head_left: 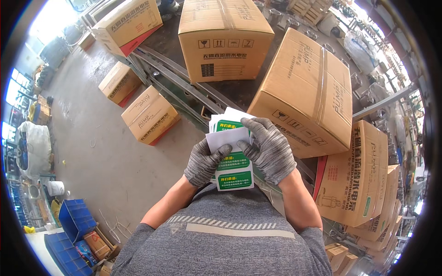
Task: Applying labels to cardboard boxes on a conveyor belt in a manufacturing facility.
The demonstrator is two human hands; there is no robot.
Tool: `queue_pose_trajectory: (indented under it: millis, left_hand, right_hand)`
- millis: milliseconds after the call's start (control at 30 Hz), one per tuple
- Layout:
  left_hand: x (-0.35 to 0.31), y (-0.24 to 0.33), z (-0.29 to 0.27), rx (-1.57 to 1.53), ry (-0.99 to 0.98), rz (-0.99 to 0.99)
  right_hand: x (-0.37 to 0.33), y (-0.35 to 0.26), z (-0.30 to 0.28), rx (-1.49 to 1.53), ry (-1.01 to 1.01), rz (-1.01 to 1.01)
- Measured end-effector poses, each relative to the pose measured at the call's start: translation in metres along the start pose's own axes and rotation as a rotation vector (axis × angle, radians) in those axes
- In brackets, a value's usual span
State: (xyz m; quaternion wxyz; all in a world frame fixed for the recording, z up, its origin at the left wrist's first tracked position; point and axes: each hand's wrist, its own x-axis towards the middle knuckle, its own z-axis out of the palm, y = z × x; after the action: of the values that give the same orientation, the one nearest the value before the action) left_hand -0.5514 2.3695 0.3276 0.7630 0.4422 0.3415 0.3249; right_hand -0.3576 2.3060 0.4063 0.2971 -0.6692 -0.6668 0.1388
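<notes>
In front of my chest I hold a bundle of green-and-white label sheets (235, 180) with both hands. Several sheets fan out at the top, and a strip of green labels hangs down toward my shirt. A blank white piece (225, 139) lies across the front of the bundle. My left hand (205, 162), in a grey knit glove, pinches its lower left edge with the thumb on top. Gloved the same way, my right hand (270, 149) closes on the right side, thumb on the white piece and fingers at the upper corner. The fingers behind the sheets are hidden.
A large taped carton (225, 55) stands on a metal-railed bench ahead, with another (304, 99) close to my right hand. More cartons (354, 184) stack at the right. Smaller boxes (151, 116) sit on the floor at left. Blue bins (76, 221) stand at lower left.
</notes>
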Motion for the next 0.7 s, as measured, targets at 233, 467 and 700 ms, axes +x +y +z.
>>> queue_pose_trajectory:
  millis: [233, 467, 700]
  left_hand:
    - [0.003, 0.009, -0.013, 0.032, -0.018, -0.005]
    - [0.006, 0.013, -0.019, 0.040, -0.018, -0.032]
    - [0.009, 0.012, -0.019, -0.012, -0.043, 0.119]
  right_hand:
    - [0.005, -0.009, 0.015, 0.032, 0.073, 0.042]
    - [0.007, -0.008, 0.021, -0.007, 0.226, -0.159]
    - [0.000, -0.014, 0.029, 0.251, 0.147, -0.043]
